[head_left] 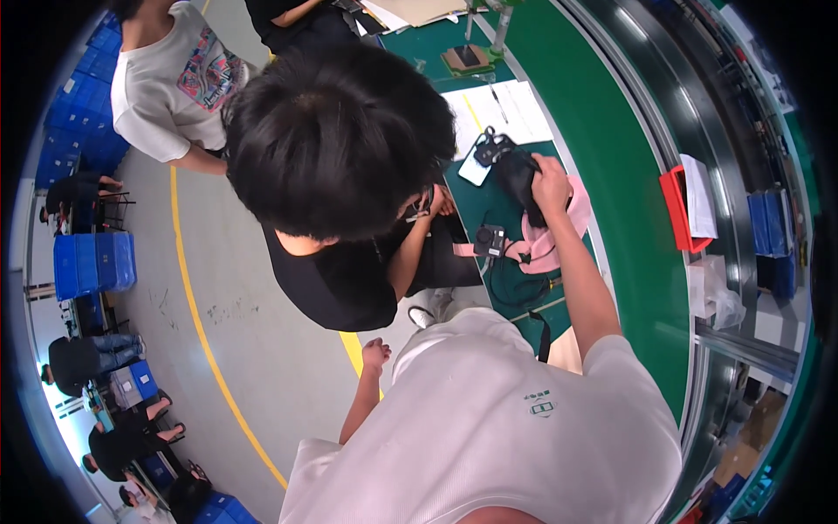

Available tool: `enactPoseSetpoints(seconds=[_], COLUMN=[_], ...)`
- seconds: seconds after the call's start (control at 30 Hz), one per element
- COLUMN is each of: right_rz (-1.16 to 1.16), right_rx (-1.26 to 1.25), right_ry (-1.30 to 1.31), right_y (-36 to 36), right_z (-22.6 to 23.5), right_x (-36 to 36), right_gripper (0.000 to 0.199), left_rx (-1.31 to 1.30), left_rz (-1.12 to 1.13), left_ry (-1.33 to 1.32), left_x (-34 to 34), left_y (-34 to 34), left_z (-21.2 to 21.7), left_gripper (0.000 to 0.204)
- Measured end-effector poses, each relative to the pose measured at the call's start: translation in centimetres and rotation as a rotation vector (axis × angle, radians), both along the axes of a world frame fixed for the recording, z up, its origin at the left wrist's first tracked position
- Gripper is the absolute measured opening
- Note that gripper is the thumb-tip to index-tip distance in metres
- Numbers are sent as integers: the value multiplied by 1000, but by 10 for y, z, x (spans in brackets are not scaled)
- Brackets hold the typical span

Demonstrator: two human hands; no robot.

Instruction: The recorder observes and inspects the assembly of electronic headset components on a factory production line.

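Observation:
My right hand reaches out over the green table, its fingers closed on a dark, soft-looking black item whose exact kind I cannot make out. Pink cloth lies beside and below that hand. A phone with a bright screen rests just left of the black item, close to a small black device. Nearer to me is a small boxy camera-like device on a pink strap, with black cables around it. Down at my left side hangs my left hand, fingers curled, nothing visible in it.
A person in black sits close in front, at the table's left edge. Another person in a white shirt stands farther back. Papers lie on the table. A red holder is at the right; blue bins stand far left.

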State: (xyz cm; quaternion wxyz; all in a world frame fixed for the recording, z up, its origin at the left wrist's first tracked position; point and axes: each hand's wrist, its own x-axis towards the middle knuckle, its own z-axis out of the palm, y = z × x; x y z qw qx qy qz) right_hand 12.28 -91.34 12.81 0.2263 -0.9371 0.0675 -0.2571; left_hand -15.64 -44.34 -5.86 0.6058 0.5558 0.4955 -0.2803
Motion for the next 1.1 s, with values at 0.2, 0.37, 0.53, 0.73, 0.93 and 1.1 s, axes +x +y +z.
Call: enactPoseSetpoints(seconds=[0.2, 0.37, 0.53, 0.73, 0.93, 1.1], right_rz=[-62, -22, -66, -67, -88, -91], right_rx=[-8, -1, 9, 14, -19, -16], right_ry=[0, -38, 6, 19, 16, 18], right_y=[-9, -13, -5, -4, -8, -15], right_z=[9, 0, 5, -2, 1, -4], right_x=[12, 16, 13, 7, 10, 8], right_gripper=[29, 30, 31, 31, 30, 31], left_rx=[-8, 423, 223, 515, 655, 486], left_rz=[-38, -868, -884, -942, -856, -745], left_ry=[13, -379, -707, -839, -727, -758], left_x=[6, 32, 126, 152, 162, 168], left_y=[-4, -59, -181, -280, -291, -286], left_z=[-3, 9, 74, 97, 83, 96], left_gripper=[26, 32, 39, 83, 60, 55])
